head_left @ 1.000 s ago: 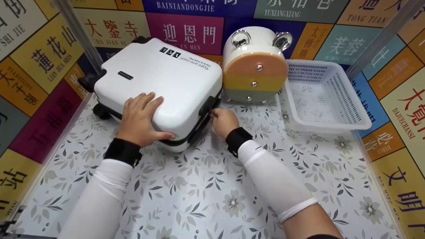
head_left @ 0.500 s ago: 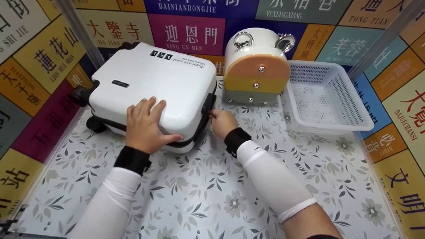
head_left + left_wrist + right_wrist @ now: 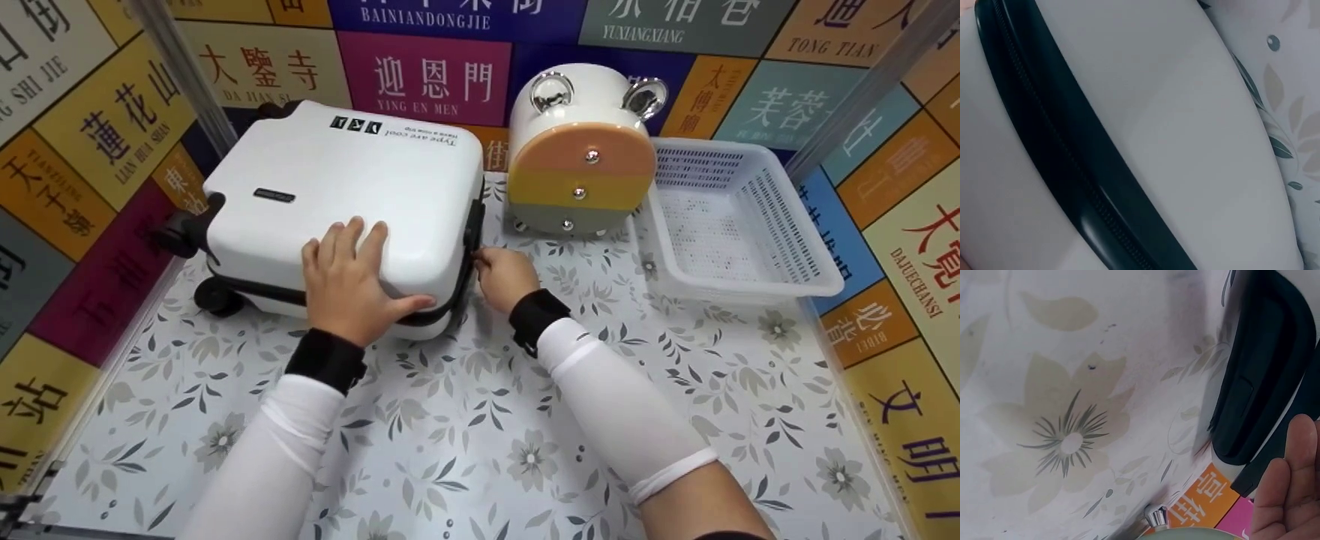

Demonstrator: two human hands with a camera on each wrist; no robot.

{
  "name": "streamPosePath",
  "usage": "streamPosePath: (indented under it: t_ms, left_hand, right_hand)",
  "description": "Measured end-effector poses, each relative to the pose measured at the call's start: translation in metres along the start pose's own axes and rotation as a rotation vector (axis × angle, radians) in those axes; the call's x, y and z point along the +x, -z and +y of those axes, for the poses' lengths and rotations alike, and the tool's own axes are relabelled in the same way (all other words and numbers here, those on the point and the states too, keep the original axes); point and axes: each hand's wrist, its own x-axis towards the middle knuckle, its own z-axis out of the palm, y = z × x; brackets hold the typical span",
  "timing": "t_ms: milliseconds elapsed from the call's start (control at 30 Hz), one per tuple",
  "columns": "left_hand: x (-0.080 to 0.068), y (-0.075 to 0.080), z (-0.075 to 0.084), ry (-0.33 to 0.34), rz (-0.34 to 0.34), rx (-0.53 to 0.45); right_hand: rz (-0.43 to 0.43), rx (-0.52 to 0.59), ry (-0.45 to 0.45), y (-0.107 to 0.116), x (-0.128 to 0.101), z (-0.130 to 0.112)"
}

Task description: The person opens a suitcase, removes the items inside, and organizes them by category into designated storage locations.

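Observation:
A white hard-shell suitcase (image 3: pixel 345 187) lies flat at the back left of the floral table (image 3: pixel 480 420), with its wheels (image 3: pixel 214 296) to the left. My left hand (image 3: pixel 352 285) lies flat on the lid near its front right corner, fingers straight and thumb along the front edge. The left wrist view shows only white shell (image 3: pixel 1185 140) and the black zip band (image 3: pixel 1061 152). My right hand (image 3: pixel 502 277) is at the suitcase's right side, fingers curled in and pinching at the zip band below the black side handle (image 3: pixel 472 225). The pull itself is hidden. That handle (image 3: pixel 1258 382) and two fingers (image 3: pixel 1292 484) appear in the right wrist view.
A round white drawer unit (image 3: pixel 577 157) with an orange, yellow and grey front stands just right of the suitcase. A white perforated basket (image 3: pixel 750 277) sits at the back right. Colourful sign walls close in the table on three sides.
The suitcase has swung round, so its front edge faces me more squarely. My left hand has slid right along the lid. The right hand has hardly moved.

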Motion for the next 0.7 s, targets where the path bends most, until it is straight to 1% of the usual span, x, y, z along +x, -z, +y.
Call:
streamPosePath:
  t_ms: [133, 267, 367, 467, 567, 633, 700]
  left_hand:
    - [0.002, -0.003, 0.01, 0.043, 0.005, 0.012]
    - [0.005, -0.006, 0.022, 0.088, -0.02, 0.007]
    - [0.009, -0.003, 0.024, 0.09, -0.05, -0.005]
    - [0.011, 0.004, 0.014, 0.037, -0.095, -0.031]
    - [0.014, 0.012, -0.007, -0.023, -0.144, -0.043]
    - [0.015, 0.018, -0.025, -0.032, -0.155, -0.038]
    - [0.016, 0.021, -0.041, -0.024, -0.128, -0.036]
  right_hand:
    - [0.0, -0.023, -0.003, 0.0, 0.0, 0.0]
    - [0.003, -0.035, -0.019, 0.002, 0.001, 0.001]
    - [0.005, -0.03, -0.018, 0.003, 0.001, 0.002]
    - [0.001, -0.016, -0.02, 0.004, 0.0, 0.002]
    - [-0.006, -0.01, -0.03, 0.004, 0.0, 0.002]
    - [-0.005, -0.011, -0.033, 0.005, -0.001, 0.003]
    - [-0.003, -0.015, -0.029, 0.006, -0.001, 0.003]
